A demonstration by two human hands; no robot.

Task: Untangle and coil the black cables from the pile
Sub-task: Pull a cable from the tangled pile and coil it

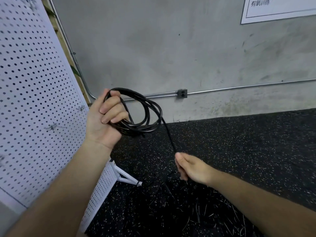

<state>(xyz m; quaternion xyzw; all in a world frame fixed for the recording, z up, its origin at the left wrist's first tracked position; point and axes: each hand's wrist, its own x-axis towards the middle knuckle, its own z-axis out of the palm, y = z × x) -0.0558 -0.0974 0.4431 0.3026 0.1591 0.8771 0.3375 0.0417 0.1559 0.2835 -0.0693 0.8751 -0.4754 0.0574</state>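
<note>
Grey concrete wall (pixel 171 48), scuffed and stained, fills the background; a thin metal conduit (pixel 239 87) runs along its base through a small grey junction box (pixel 182 93), and a white printed sign (pixel 280 7) sits at upper right. White perforated pegboard panel (pixel 34 100) slants along the left on a white angled foot (pixel 118 168), close behind the left forearm. Floor is black rubber matting (pixel 248 147) flecked with pale specks, against which the loose pile of thin black cables (pixel 196 218) below the right wrist is hard to trace. Glossy black round cable (pixel 136 128) is wound in several overlapping oval loops, held up in front of the wall. Left hand (pixel 102 120), palm up, has its fingers curled tight round the bundled loops at their left side. One straight strand drops from the coil's right edge to the right hand (pixel 191 166), whose thumb and bent fingers close on it just above the pile; the strand's lower run is hidden behind the hand
</note>
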